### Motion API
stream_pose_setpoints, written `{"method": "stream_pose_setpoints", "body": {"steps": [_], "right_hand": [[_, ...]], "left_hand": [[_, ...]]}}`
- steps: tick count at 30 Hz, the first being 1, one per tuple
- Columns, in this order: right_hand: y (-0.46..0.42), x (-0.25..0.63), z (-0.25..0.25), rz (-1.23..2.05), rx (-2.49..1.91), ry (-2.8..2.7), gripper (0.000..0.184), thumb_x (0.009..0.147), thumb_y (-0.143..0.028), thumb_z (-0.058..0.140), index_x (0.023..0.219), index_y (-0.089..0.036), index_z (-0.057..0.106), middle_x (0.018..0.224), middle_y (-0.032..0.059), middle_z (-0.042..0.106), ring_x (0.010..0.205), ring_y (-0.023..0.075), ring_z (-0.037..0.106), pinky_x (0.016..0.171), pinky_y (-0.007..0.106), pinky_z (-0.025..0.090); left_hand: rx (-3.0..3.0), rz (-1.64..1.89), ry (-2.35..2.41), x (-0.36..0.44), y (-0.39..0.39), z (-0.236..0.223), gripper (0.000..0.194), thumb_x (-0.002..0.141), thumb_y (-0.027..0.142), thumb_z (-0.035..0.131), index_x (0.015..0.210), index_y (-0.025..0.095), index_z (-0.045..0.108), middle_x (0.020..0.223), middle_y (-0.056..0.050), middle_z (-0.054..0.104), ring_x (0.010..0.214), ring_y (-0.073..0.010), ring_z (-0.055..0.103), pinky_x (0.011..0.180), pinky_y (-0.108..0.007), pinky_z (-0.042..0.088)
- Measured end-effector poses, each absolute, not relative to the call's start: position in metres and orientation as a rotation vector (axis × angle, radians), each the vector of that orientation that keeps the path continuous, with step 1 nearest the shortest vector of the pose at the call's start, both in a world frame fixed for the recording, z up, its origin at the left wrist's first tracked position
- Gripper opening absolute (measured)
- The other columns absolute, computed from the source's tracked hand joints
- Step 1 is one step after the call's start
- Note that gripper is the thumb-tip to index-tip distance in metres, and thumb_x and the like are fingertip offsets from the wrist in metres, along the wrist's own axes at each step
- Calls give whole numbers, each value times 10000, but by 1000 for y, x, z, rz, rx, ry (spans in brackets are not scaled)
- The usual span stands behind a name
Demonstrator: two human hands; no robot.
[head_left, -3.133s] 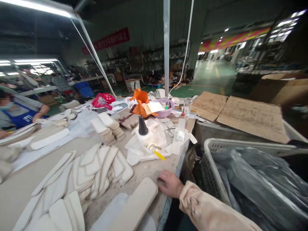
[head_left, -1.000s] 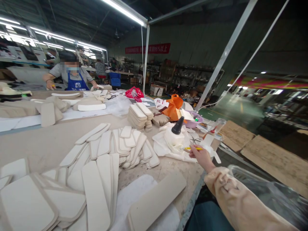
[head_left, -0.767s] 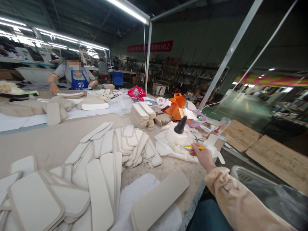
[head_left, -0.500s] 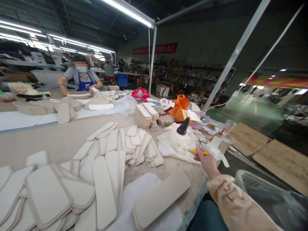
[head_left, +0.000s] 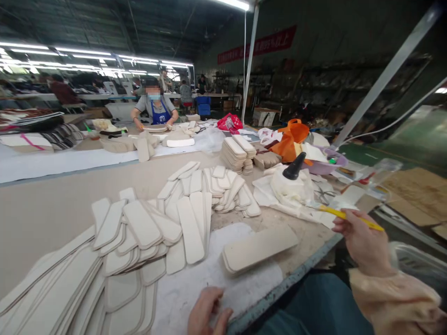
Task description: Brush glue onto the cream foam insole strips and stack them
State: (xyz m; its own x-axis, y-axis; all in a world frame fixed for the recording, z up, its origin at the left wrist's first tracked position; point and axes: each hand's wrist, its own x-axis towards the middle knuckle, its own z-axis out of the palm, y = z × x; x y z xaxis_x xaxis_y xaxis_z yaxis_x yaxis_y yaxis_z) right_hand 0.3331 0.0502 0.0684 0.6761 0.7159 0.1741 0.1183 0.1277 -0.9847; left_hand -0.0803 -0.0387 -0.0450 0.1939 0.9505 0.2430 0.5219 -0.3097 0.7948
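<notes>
A yellow-handled brush [head_left: 335,211] is held in my right hand [head_left: 366,239] at the table's right edge. Its tip points left toward a white container [head_left: 286,184] with a black cone-shaped nozzle, which stands on a crumpled white sheet. My left hand [head_left: 208,311] is low at the front edge over a white cloth [head_left: 240,286], thumb apart from the curled fingers, holding nothing. Just beyond it lies a short stack of beige rounded panels [head_left: 260,249]. Many similar pale panels [head_left: 143,223] are fanned out to the left.
Neat piles of small panels [head_left: 233,151] stand farther back, beside an orange bag [head_left: 291,139] and a purple basin [head_left: 326,160]. Scissors [head_left: 324,193] lie right of the container. Across the table sits a co-worker [head_left: 157,109] in a blue apron. A metal post [head_left: 387,74] rises at the right.
My view has swung left, and my left hand has come into sight at the bottom. My right hand has drawn the brush away from the white container, toward me.
</notes>
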Motion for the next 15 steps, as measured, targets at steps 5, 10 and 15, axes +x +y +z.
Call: {"method": "stream_pose_setpoints", "body": {"steps": [5, 10, 15], "right_hand": [[8, 279, 71, 686, -1196, -703, 194, 778, -363, 692, 863, -194, 651, 612, 11, 562, 491, 101, 486, 429, 201, 407], [-5, 237, 65, 881, -1151, -702, 197, 796, -390, 662, 830, -198, 641, 539, -5, 537, 426, 88, 424, 404, 190, 386], [-7, 207, 59, 1000, -1213, -765, 256, 813, -447, 648, 817, -191, 642, 513, 1, 529, 414, 99, 439, 382, 190, 373]], "left_hand": [[1992, 1076, 1347, -73, 9, -26, 859, 688, 331, 752, 1414, 218, 307, 1429, -166, 426, 1316, -349, 406, 1051, -585, 383], [1922, 956, 1224, -55, 44, -21, 915, 649, 229, 762, 1434, 228, 292, 1488, -141, 358, 1384, -348, 300, 1121, -600, 264], [1918, 934, 1165, -55, 48, -32, 914, 690, 275, 755, 1444, 223, 241, 1464, -154, 383, 1382, -333, 306, 1126, -603, 245]]}}
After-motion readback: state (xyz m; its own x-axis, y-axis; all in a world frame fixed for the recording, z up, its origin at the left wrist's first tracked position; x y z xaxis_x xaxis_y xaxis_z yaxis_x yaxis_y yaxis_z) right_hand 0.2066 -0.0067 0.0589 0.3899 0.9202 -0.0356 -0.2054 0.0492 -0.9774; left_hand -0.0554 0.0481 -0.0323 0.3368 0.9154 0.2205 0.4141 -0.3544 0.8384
